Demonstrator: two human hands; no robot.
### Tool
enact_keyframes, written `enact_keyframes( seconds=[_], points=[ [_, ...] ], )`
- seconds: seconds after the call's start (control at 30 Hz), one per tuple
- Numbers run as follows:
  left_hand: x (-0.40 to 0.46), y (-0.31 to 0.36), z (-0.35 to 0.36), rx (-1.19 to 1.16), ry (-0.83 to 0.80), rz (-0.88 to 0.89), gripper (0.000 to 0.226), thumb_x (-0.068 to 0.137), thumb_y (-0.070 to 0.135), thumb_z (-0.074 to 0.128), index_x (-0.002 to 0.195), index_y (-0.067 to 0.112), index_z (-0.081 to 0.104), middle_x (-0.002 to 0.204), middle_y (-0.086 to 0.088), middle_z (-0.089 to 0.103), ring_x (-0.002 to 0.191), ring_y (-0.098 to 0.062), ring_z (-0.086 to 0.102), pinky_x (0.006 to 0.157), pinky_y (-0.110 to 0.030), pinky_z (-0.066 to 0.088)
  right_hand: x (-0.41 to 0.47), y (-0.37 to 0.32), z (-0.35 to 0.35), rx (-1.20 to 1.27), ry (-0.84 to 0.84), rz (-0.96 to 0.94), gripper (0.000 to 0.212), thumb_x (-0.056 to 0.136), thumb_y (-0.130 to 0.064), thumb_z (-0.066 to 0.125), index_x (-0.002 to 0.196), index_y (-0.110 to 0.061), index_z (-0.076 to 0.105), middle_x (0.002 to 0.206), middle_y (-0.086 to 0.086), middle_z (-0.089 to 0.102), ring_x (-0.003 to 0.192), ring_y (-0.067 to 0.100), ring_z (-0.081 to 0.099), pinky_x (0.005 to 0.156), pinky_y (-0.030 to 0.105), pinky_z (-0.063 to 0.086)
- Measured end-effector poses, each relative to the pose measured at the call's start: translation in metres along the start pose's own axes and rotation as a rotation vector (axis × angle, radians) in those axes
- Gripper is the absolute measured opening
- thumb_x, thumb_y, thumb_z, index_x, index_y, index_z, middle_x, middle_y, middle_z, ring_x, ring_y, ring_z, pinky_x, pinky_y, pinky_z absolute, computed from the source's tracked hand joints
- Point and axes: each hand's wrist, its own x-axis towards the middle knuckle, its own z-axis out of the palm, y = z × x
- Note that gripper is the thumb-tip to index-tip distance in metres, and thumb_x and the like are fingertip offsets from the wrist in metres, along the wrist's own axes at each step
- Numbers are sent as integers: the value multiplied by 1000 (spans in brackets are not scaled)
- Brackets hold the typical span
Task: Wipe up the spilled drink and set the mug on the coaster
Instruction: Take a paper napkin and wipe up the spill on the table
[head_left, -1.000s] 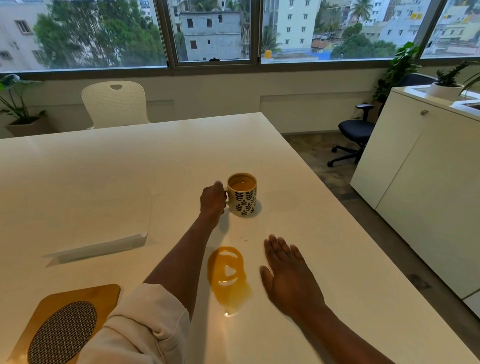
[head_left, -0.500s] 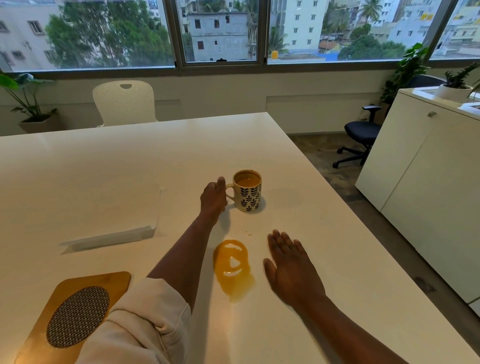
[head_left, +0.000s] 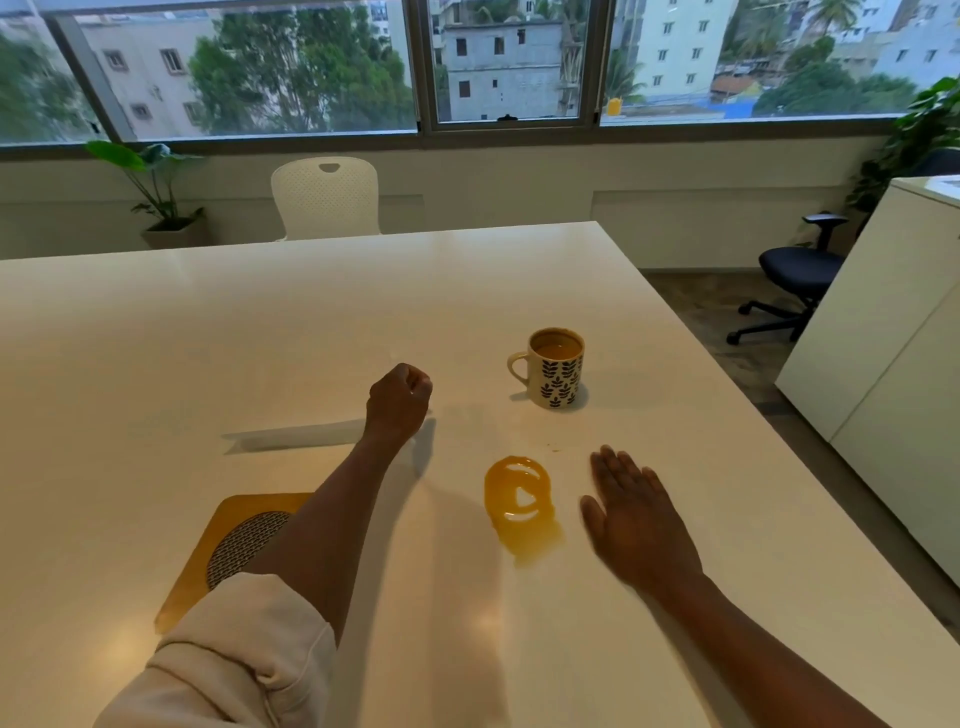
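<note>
The mug (head_left: 555, 368) is cream with dark leaf prints, standing upright on the white table (head_left: 260, 338), handle pointing left, pretty much full of a tan drink; nothing's touching it. The spill (head_left: 521, 504) sits nearer the viewer than the mug, well apart from it; it's an amber puddle, roughly ring-shaped with a little pale patch in the middle and a tail trailing toward the near edge. The coaster (head_left: 236, 540) is off to the left; wooden, rounded corners, dark woven oval in the centre, partly hidden behind a forearm.
</note>
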Motion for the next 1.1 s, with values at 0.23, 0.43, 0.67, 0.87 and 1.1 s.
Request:
enact_keyframes(
  seconds=[0.23,0.43,0.67,0.87,1.1],
  points=[
    [-14,-20,-36,66,144,165,8,89,14,56,87,14,64,89,-1,69,85,-23,61,74,-27,38,-1,-4,-5,-3,-7,-1,62,102,-44,24,156,-16,14,164,1,13,152,15,9,124,35,7],
    [-26,-40,-52,328,207,268,9,91,23,56,99,18,59,101,-3,62,94,-23,55,74,-33,41,-1,-4,-6,14,-15,6,62,102,-44,25,156,-16,15,164,1,14,152,15,9,124,36,8],
    [-41,-59,-60,600,144,273,17,89,28,61,104,19,59,105,-5,63,103,-29,54,82,-42,42,-1,-2,-4,36,-35,17,62,101,-44,25,156,-17,13,164,0,11,152,14,7,124,36,6],
    [-51,-65,-65,682,86,338,11,83,27,65,89,18,67,124,1,62,119,-26,49,88,-44,41,-2,-3,-4,43,-34,18,62,101,-43,25,156,-16,14,164,1,12,152,15,8,124,36,7],
    [-55,-66,-70,892,27,322,24,87,28,59,104,20,74,130,9,61,124,-19,45,91,-42,40,-3,-4,-5,44,-29,17,61,101,-41,26,156,-15,15,164,2,13,152,16,9,124,38,9]
  ],
)
